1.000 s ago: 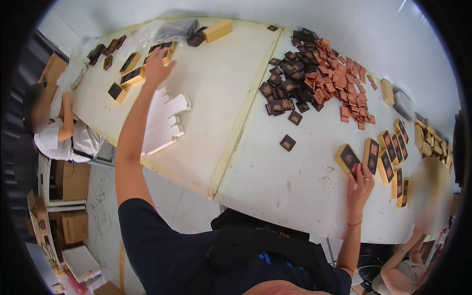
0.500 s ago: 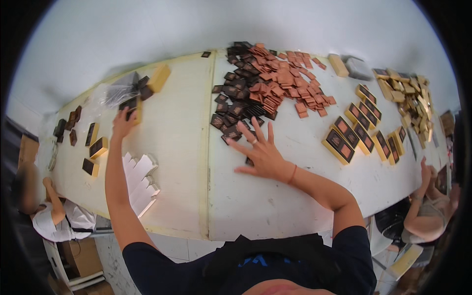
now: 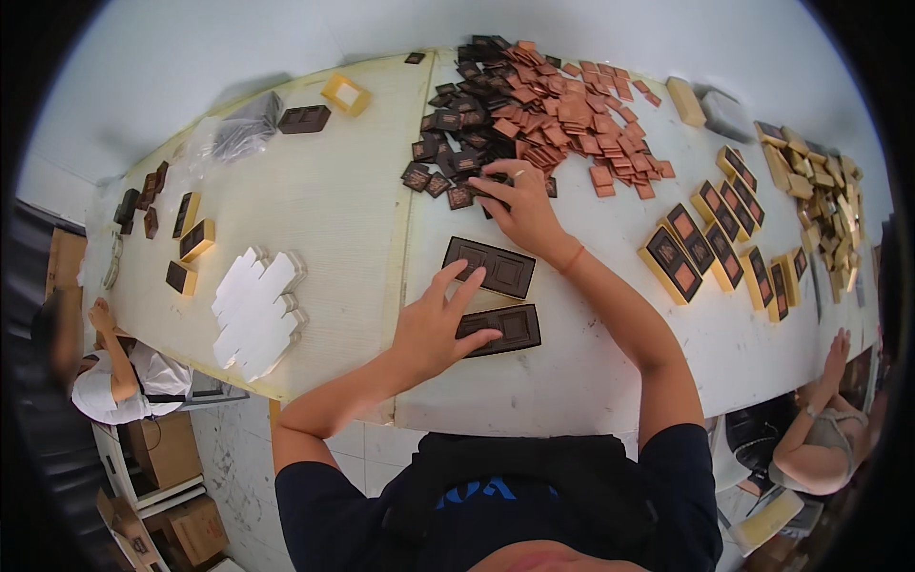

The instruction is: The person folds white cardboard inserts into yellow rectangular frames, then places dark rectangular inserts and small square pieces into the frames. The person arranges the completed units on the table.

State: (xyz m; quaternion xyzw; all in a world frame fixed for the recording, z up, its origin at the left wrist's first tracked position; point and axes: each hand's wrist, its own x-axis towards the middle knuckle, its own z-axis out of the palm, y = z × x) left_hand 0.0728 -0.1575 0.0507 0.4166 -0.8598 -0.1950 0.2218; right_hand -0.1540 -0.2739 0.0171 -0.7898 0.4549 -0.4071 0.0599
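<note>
Two gold-sided boxes with dark two-well inserts lie side by side before me, an upper box (image 3: 502, 270) and a lower box (image 3: 519, 329). My left hand (image 3: 431, 324) is spread across their left ends, the fingers on the upper one and the thumb on the lower. At the near edge of a heap of dark square packets (image 3: 446, 148), my right hand (image 3: 522, 205) bends over with fingers apart. Its fingertips touch the packets; I cannot make out one held between them. Copper-coloured square packets (image 3: 572, 114) are heaped against the dark ones on the right.
Filled gold boxes (image 3: 673, 262) stand in slanting rows on the right, near piled gold boxes (image 3: 829, 205). White folded cartons (image 3: 257, 315) lie at left. Behind them are a dark insert (image 3: 305, 119) and a gold box sleeve (image 3: 346, 94). People sit at both table ends.
My left hand has come from the far left to the middle, where two boxes with dark inserts now lie. My right hand's fingers have curled over the dark packets. The view has shifted.
</note>
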